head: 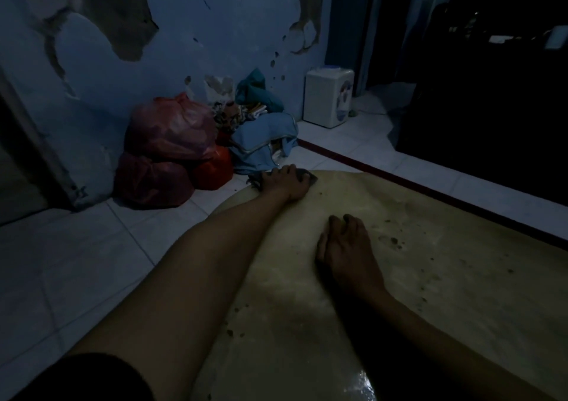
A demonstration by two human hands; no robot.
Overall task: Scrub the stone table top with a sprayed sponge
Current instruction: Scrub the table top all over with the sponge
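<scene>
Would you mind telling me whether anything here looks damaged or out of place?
Yes. The blue wall has paint peeled off in large patches, baring brown beneath. Dark crumbs dot the stone table right of the right hand, away from the sponge under the left hand.

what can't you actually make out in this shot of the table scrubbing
Head view, dim light throughout:
- Sponge: mostly covered by the left hand; only dark edges show, so colour and wetness are unclear.
- Stone table top: its right and near edges are cut off by the frame.
- Right hand: whether the palm presses the stone or only rests is unclear.
- Doorway at upper right: too dark to read.
- No spray bottle in view.
</scene>
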